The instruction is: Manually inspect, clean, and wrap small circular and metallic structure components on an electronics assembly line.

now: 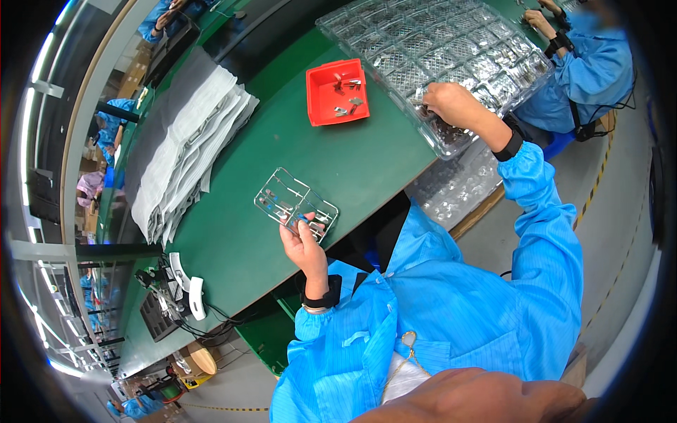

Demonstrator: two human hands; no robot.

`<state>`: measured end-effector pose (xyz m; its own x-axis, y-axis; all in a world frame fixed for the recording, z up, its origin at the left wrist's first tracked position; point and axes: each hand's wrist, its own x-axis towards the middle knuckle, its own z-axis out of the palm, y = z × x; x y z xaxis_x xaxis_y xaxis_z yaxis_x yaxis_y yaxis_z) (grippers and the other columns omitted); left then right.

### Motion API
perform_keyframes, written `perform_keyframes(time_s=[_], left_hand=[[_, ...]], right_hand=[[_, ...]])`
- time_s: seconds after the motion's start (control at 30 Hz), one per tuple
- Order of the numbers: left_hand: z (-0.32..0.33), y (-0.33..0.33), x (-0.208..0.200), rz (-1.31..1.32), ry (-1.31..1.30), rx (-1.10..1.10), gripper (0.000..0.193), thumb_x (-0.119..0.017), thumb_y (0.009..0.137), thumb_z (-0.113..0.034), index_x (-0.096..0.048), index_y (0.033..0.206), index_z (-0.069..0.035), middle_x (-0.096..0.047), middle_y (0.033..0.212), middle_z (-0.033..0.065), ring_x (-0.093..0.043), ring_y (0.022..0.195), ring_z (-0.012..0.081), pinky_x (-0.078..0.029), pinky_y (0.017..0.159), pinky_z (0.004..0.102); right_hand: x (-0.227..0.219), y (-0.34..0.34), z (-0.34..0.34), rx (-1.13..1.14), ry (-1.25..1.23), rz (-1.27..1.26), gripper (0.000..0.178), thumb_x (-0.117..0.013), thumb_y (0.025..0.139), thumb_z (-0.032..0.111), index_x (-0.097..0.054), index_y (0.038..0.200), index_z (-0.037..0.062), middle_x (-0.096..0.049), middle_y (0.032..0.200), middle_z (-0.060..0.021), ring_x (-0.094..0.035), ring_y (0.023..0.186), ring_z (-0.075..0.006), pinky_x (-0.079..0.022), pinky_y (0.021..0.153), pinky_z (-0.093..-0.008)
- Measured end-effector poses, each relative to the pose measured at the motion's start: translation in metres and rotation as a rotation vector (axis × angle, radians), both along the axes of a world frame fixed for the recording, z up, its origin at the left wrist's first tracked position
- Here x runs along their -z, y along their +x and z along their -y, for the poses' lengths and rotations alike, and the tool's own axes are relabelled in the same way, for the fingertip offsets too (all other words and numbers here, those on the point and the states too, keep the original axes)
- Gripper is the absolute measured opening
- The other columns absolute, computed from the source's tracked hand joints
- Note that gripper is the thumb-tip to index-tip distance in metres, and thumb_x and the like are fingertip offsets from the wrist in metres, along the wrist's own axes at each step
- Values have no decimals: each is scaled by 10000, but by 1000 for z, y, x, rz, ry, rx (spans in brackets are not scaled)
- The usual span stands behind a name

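Left hand (pixel 305 252) grips a thin frame (pixel 300 204); right hand (pixel 451 106) curls at a clear tray (pixel 405 111), hold unclear. A red bin (pixel 321 92) and stacked sheets (pixel 190 134) flank the counter's (pixel 278 137) bare middle.

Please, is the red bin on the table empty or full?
Neither: some small pieces lie inside the red bin, but bare bottom shows.

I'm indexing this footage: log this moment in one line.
left hand: holds pale frame | right hand: at clear compartment tray | red bin: small parts inside
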<state>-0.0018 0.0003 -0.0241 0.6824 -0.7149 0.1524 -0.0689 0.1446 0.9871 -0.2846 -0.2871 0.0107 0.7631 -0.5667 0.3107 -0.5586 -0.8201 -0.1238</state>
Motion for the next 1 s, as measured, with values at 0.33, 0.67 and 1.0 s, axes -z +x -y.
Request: perform_keyframes(time_s=[0.33, 0.67, 1.0], left_hand=[[-3, 1, 0, -17, -39, 69, 402, -447, 949, -63, -349, 1334, -2, -618, 973, 118, -585, 708, 114, -477, 621, 227], [-9, 1, 7, 14, -147, 103, 362, -459, 948, -62, -385, 1296, 6, -623, 930, 115, -579, 679, 114, -488, 602, 236], [-5, -7, 2, -328, -126, 208, 219, -443, 972, -130, -474, 1160, -22, -624, 969, 129, -598, 686, 136, -492, 608, 248]], right_hand=[[5, -4, -4, -54, -42, 149, 176, -573, 723, 4, -621, 890, 32, -602, 809, -146, -609, 793, -344, -488, 686, -442], [5, -13, -15, 22, 190, 195, 346, -565, 769, -50, -620, 1090, 66, -660, 925, -132, -636, 840, -305, -508, 732, -366], [-43, 22, -105, 27, 309, 618, 240, -609, 804, -14, -637, 1042, 1, -669, 876, -87, -646, 793, -166, -507, 689, -280]])
